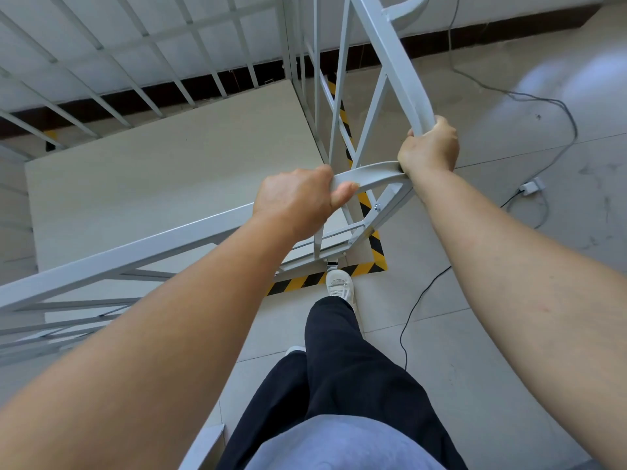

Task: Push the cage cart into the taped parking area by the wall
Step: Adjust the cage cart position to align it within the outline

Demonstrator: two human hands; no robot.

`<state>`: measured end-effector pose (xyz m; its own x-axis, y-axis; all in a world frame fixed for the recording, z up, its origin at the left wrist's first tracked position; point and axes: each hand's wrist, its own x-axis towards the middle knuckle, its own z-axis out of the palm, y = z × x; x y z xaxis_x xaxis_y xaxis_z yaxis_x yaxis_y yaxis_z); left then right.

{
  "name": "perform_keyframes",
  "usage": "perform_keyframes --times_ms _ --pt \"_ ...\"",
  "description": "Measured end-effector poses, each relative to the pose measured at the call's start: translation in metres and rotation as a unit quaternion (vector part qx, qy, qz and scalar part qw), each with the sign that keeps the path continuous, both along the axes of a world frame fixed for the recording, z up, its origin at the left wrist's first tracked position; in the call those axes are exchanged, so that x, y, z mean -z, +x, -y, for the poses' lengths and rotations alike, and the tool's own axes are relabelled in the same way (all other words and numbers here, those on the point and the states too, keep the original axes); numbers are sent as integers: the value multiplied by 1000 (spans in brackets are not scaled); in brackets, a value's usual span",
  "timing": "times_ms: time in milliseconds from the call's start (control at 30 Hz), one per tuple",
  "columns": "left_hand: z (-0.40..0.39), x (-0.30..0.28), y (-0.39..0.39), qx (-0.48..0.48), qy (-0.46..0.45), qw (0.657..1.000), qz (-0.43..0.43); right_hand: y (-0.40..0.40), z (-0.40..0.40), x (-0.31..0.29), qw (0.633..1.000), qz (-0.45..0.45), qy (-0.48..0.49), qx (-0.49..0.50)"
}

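- Left hand (294,198) curled round the curved handle (368,174) of the cart (146,154).
- Right hand (429,147) grips the top rail at the cart's corner.
- Cart stands against the wall (509,11), its base inside the striped tape (376,245).
- Shoe (340,283) touches the tape's near edge.
- Cable (543,106) trails on the floor, right.

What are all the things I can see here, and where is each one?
cage cart: one, pale grey, left and centre
cart floor: one, beige, inside the cage
hazard tape: yellow-black, on the floor by the cart's near corner
wall: white with dark skirting, behind the cart
cables: thin, dark, on the floor at right
power adapter: one, white, far right
shoe: white, beside the tape
left hand: grips the curved handle
right hand: grips the corner rail
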<state>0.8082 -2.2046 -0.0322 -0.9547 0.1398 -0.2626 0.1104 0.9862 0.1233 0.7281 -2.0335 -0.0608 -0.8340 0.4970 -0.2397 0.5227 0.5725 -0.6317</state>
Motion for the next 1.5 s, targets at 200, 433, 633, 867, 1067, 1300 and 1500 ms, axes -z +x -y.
perform_keyframes --times_ms 200,433,633,867,1067,1300,1500 --pt "-5 0 -13 -3 6 1000 2 -15 -4 -1 1000 -5 8 -13" --pt "-6 2 -21 -7 9 1000 -9 -26 -4 3 1000 -15 4 -7" --pt "-10 2 -24 -9 3 1000 -8 -32 -7 9 1000 -21 14 5" --pt "-10 0 -22 -13 4 1000 -16 -31 -5 7 1000 -19 9 7" --pt "-12 1 -21 -32 -8 999 -39 -30 -5 6 1000 -18 11 3" --pt "-15 3 -21 -54 -8 997 -51 -28 -10 4 999 -11 1 -31" --pt "-14 2 -12 -70 -3 996 -60 -20 -17 3 995 -8 -15 -95"
